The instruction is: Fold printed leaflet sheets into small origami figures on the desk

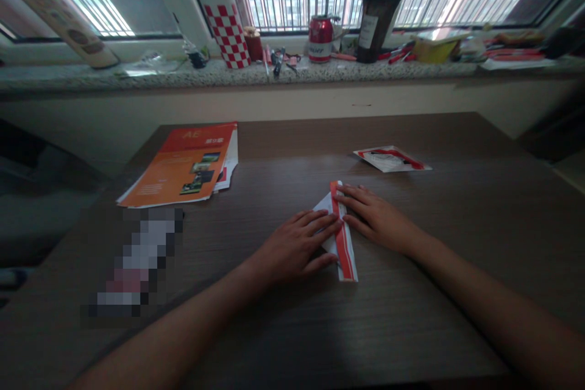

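Observation:
A folded sheet of paper (346, 253), white with a red band along one side, lies on the brown table. Its white part comes to a point on the left, partly hidden under fingers. My left hand (299, 241) rests flat on the paper from the left, fingers stretched across it. From the right, my right hand (377, 213) lies with its fingers spread, the fingertips touching the paper's red edge. Farther back on the right is another folded paper piece (388, 159), white and red, apart from both hands.
An orange booklet (183, 164) lies on other papers at the back left, with a blurred-out object (141, 262) nearer me. Along the windowsill (283, 79) stand a checkered bottle (228, 30), a red can (320, 39), a dark cup (375, 24) and assorted clutter.

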A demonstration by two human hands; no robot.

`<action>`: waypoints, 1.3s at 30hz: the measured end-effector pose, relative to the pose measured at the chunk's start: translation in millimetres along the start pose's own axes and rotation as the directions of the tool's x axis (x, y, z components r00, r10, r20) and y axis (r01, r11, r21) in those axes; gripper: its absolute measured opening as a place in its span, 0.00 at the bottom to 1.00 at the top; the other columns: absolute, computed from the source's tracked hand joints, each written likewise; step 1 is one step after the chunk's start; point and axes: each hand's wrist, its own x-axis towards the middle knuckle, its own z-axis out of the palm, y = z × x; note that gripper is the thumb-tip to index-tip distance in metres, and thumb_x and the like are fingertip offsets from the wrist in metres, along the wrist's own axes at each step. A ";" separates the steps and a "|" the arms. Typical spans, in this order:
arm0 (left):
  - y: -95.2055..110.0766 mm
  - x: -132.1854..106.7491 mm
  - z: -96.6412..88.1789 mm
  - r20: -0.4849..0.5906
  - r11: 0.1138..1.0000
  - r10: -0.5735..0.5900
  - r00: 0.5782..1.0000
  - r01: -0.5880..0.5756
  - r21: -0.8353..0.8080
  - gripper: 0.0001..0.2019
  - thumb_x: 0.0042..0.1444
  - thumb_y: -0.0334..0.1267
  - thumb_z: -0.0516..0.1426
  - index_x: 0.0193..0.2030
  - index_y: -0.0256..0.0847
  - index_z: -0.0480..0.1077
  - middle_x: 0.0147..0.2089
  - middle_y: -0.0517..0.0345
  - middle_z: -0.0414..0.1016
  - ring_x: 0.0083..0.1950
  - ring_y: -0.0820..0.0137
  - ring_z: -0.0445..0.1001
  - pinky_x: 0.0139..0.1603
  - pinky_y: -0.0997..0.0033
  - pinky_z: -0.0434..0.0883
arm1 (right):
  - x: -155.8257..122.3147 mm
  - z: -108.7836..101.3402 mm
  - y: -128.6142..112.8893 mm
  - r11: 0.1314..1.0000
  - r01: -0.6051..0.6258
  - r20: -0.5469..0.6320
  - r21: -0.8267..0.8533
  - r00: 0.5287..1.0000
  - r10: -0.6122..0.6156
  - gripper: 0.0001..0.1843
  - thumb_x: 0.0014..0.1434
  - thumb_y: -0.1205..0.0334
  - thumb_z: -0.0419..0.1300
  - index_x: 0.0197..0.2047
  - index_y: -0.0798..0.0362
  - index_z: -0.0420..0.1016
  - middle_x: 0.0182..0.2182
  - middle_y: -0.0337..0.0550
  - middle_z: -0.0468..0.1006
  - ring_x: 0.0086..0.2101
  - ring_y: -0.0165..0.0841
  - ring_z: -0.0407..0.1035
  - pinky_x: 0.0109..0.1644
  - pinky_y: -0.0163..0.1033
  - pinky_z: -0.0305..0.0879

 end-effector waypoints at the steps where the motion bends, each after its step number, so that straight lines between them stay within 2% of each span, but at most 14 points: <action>1: 0.1 0.1 -0.2 0.000 1.000 0.000 1.000 0.000 0.002 0.32 0.77 0.58 0.47 0.79 0.44 0.54 0.78 0.50 0.60 0.79 0.55 0.56 0.77 0.50 0.56 | -0.1 0.4 0.3 1.000 0.002 -0.005 0.003 1.000 -0.002 0.29 0.76 0.53 0.54 0.77 0.42 0.60 0.75 0.47 0.60 0.72 0.45 0.57 0.76 0.62 0.53; 21: -0.7 -0.7 0.3 0.008 1.000 -0.006 1.000 0.006 -0.004 0.32 0.77 0.58 0.47 0.79 0.45 0.55 0.79 0.49 0.58 0.79 0.55 0.55 0.77 0.49 0.57 | -1.4 1.0 2.3 1.000 0.010 0.010 -0.014 1.000 -0.010 0.29 0.76 0.53 0.53 0.77 0.43 0.59 0.76 0.48 0.59 0.73 0.46 0.56 0.76 0.63 0.54; 28: -1.5 -1.1 0.9 -0.008 1.000 -0.003 1.000 0.003 -0.011 0.30 0.77 0.56 0.47 0.79 0.46 0.55 0.79 0.50 0.59 0.79 0.56 0.56 0.77 0.50 0.57 | -1.4 -0.2 0.9 1.000 0.000 0.005 -0.010 1.000 0.000 0.31 0.76 0.54 0.55 0.78 0.37 0.55 0.76 0.44 0.58 0.72 0.47 0.57 0.76 0.65 0.54; 39: 0.3 1.2 -1.0 -0.015 0.999 -0.021 1.000 0.021 -0.035 0.30 0.78 0.56 0.46 0.78 0.43 0.57 0.78 0.50 0.61 0.78 0.57 0.57 0.77 0.51 0.57 | -1.8 2.8 4.1 1.000 0.008 0.002 -0.019 1.000 -0.008 0.30 0.76 0.52 0.54 0.77 0.41 0.58 0.76 0.46 0.59 0.72 0.46 0.57 0.75 0.65 0.55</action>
